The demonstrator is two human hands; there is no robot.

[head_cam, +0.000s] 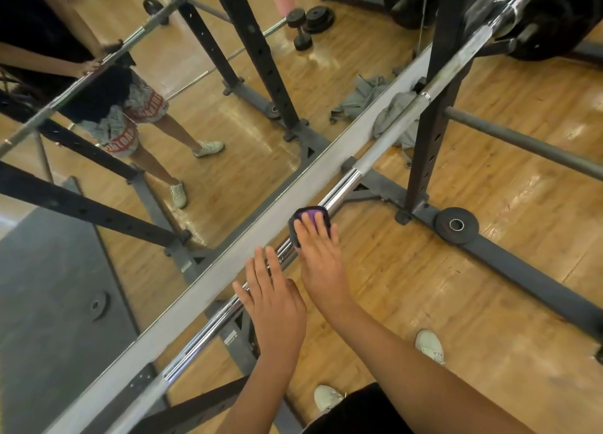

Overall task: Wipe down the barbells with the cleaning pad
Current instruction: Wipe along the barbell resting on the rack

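A long chrome barbell [346, 185] runs diagonally from lower left to upper right, resting in a black rack in front of a mirror. A black and purple cleaning pad [306, 214] sits on the bar near the middle of the view. My right hand [318, 254] presses the pad onto the bar with straight fingers. My left hand [274, 300] lies flat on the bar just below and to the left of it, fingers straight, holding nothing.
Black rack uprights [434, 130] and base rails [522, 267] stand to the right. A small weight plate [456, 225] lies on the base. Grey cloth [391, 113] sits by the mirror's bottom frame [228, 264]. Large plates [554, 19] load the bar's far end. My shoes [430, 345] stand on the wooden floor.
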